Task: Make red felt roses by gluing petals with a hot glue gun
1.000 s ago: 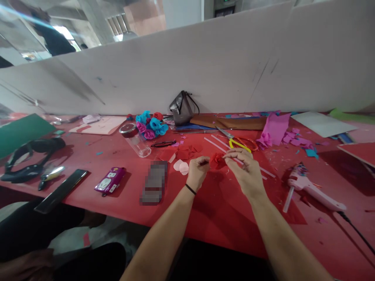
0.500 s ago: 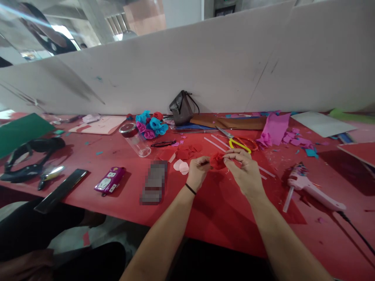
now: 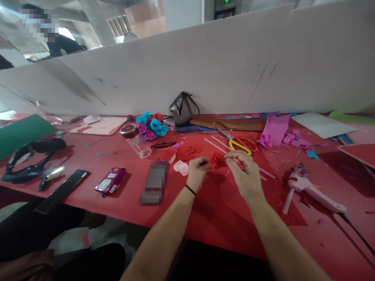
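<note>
Two hands were found at work on one red flower (image 3: 216,160), which sat between them and appeared to be raised just above the worktop (image 3: 216,220), on the near side of the scissors (image 3: 241,147). Your left hand (image 3: 197,171) had thumb and fingers pressed together at the flower's left side; what lay inside that pinch was largely hidden. Your right hand (image 3: 245,173) pinched the petal edge on the right with fingertips, the other fingers loosely curled.

The flower looked like thin, crinkled paper and was judged very light, soft and not slippery, but easily creased or torn. The gathered base was judged the soundest hold for your left hand, though it could not be seen clearly; the petal rim appeared to warrant only fingertip pressure from you. Squeezing the middle was rated the chief risk, as the folds would likely flatten.
</note>
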Motion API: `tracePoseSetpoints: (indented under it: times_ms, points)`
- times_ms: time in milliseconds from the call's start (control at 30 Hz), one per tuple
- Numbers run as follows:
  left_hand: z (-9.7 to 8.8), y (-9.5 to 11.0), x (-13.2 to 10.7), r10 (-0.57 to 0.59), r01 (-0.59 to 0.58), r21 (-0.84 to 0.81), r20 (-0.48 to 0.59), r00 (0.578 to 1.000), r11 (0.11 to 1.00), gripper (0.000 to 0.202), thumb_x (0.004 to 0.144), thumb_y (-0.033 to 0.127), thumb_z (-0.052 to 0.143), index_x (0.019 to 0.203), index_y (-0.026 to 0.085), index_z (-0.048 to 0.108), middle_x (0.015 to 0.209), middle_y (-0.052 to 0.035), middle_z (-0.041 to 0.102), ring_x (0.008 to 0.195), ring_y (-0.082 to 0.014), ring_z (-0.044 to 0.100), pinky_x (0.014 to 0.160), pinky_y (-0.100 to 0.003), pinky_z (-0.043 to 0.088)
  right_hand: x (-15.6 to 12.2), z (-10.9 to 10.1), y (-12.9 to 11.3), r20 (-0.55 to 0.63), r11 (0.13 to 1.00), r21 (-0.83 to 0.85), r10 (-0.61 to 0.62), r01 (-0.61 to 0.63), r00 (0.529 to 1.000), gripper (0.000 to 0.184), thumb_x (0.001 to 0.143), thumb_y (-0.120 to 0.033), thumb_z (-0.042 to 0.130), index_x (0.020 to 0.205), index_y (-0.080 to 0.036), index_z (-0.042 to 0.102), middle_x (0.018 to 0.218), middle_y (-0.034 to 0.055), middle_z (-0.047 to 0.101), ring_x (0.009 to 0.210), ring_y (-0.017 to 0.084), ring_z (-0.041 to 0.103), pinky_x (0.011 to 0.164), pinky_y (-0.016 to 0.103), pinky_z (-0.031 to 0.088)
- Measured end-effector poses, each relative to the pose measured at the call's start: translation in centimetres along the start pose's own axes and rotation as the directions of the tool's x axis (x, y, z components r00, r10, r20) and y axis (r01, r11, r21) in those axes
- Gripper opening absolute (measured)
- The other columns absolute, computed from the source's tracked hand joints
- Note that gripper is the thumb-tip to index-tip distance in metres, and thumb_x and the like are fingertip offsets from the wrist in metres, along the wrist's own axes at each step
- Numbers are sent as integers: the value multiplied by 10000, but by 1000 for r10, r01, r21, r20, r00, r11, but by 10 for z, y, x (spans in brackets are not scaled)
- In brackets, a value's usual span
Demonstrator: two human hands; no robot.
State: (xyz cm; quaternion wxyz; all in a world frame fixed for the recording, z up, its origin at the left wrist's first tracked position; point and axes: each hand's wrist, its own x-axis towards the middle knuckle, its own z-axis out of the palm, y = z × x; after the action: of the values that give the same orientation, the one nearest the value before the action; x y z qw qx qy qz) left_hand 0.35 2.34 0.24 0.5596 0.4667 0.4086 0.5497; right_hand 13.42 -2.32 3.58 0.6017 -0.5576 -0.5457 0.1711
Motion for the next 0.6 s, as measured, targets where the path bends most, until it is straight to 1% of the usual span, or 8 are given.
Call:
tracePoseSetpoints:
  times_ms: [100,233,367,467,533,600]
  points:
    - [0,1,2,2,-2,25,-29,1000,1000,73,551,166,623,596,131,669,535,20,582,536,-88,472,533,-205,370,-1,-1,-3,3,994,-53,-98,98,995,65,755,-267,602,814,-245,617,926,35,631,963,234,545,902,432,387]
    - [0,3,1,6,-5,29,-36,999,1000,117,536,119,567,594,130,669,528,28,573,520,-76,455,522,-196,364,-4,1,-8,10,945,-184,-274,271,962,80,748,-268,637,824,-249,621,965,46,597,1006,247,518,903,443,377]
    - [1,6,-1,19,-18,42,-27,999,999,118,538,122,571,599,128,672,541,16,592,546,-90,488,553,-206,395,-6,3,-8,-2,894,-282,-364,349,931,12,783,-262,629,787,-255,637,980,49,591,1003,254,504,880,450,372]
    - [1,6,-2,32,-29,57,-43,999,998,129,547,133,564,608,135,678,559,9,605,553,-95,493,554,-209,402,-7,3,-7,1,833,-370,-443,412,897,47,785,-239,635,755,-272,649,986,38,603,999,256,502,890,459,356]
    - [0,4,-2,48,-45,51,-59,997,998,138,550,135,547,601,142,675,557,12,601,539,-89,477,541,-203,393,-8,1,-7,28,776,-422,-506,469,862,77,773,-218,649,743,-288,656,984,26,613,1004,256,503,898,459,349]
    - [0,3,-1,68,-65,48,-66,995,997,145,549,132,532,591,147,670,548,17,592,531,-84,468,532,-196,387,-9,0,-7,62,741,-445,-534,502,843,102,765,-206,657,731,-302,658,975,13,622,999,253,511,900,457,349]
